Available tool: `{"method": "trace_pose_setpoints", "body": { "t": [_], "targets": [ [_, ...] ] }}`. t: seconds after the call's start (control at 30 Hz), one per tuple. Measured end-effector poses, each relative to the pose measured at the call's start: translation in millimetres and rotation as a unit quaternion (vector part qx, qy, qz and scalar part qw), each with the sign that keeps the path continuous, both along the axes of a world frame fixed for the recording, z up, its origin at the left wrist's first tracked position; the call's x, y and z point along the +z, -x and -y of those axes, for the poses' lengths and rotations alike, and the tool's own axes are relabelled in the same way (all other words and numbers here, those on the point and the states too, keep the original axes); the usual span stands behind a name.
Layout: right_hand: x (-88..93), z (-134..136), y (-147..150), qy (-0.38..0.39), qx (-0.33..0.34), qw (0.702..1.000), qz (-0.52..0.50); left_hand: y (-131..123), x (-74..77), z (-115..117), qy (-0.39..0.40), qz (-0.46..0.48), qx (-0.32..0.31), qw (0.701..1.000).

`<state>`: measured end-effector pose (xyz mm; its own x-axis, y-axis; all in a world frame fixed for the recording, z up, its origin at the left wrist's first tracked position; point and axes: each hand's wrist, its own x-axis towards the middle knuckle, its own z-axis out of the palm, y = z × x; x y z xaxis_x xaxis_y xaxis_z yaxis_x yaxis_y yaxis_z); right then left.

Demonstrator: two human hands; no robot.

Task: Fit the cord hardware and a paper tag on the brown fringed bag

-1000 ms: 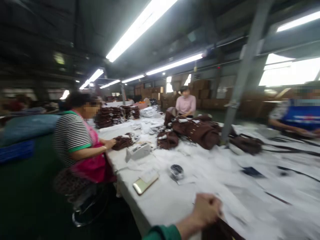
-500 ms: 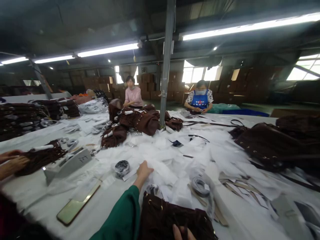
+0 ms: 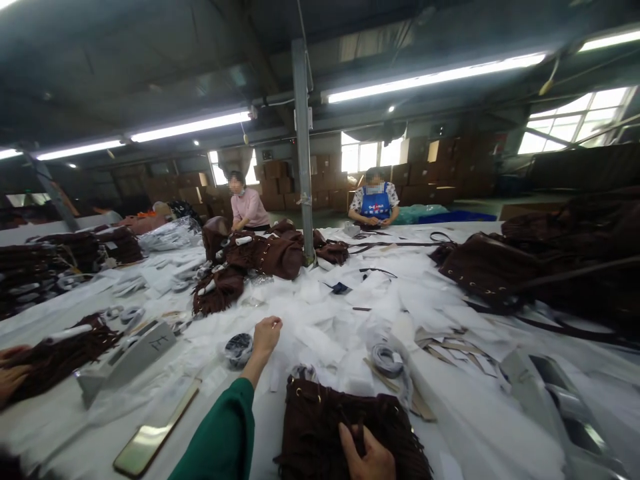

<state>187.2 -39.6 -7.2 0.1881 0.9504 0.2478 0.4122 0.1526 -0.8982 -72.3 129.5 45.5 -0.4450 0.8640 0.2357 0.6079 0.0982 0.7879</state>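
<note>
A dark brown fringed bag point(image 3: 313, 433) with gold eyelets lies on the table just in front of me. Over its front, my right hand point(image 3: 370, 457) pinches a thin brown drawstring between thumb and fingers. My left hand point(image 3: 265, 338), in a green sleeve, is stretched out above the white sheets, its fingertips pressed together; whatever might be in them is too small to make out. Close beside its wrist sits a roll of dark tape point(image 3: 239, 350) in clear wrap.
A phone point(image 3: 157, 427) and a grey tape dispenser point(image 3: 127, 360) lie left, near a co-worker's hands point(image 3: 13, 373) on another fringed bag. A second dispenser point(image 3: 565, 407) stands right. Brown bags point(image 3: 280, 250) surround a metal post point(image 3: 303, 167). Two people sit across the table.
My left hand has lifted and moved away from the white strip beside the tape roll. More of my right hand shows on the bag. The view has swung right.
</note>
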Motion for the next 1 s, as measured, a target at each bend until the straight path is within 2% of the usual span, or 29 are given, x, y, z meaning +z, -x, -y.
{"method": "trace_pose_setpoints", "body": {
  "t": [0.17,0.3,0.43,0.57,0.63,0.77,0.87,1.0],
  "targets": [
    [1.9,3,-4,0.006,0.04,0.999,-0.005,9,18.6,21,-0.035,0.136,0.042,0.989],
    [6.8,7,-4,-0.004,0.047,0.999,-0.006,0,26.7,59,-0.006,0.295,-0.012,0.955],
    [11.2,12,-4,-0.007,0.048,0.999,0.013,-34,19.6,118,0.049,0.415,-0.105,0.903],
    [16.1,18,-6,0.012,0.088,0.995,-0.039,-77,-2.2,176,0.106,0.472,-0.185,0.855],
    [18.4,20,-7,0.025,0.112,0.99,-0.085,-94,-14.8,196,0.117,0.472,-0.215,0.847],
    [20.2,20,-10,0.046,0.13,0.982,-0.129,-111,-30.9,214,0.105,0.402,-0.258,0.872],
    [18.5,17,-10,0.065,0.139,0.976,-0.155,-113,-29.7,218,0.126,0.359,-0.286,0.88],
    [15.9,13,-10,0.099,0.144,0.966,-0.193,-120,-16.3,222,0.164,0.291,-0.372,0.866]
  ]
}}
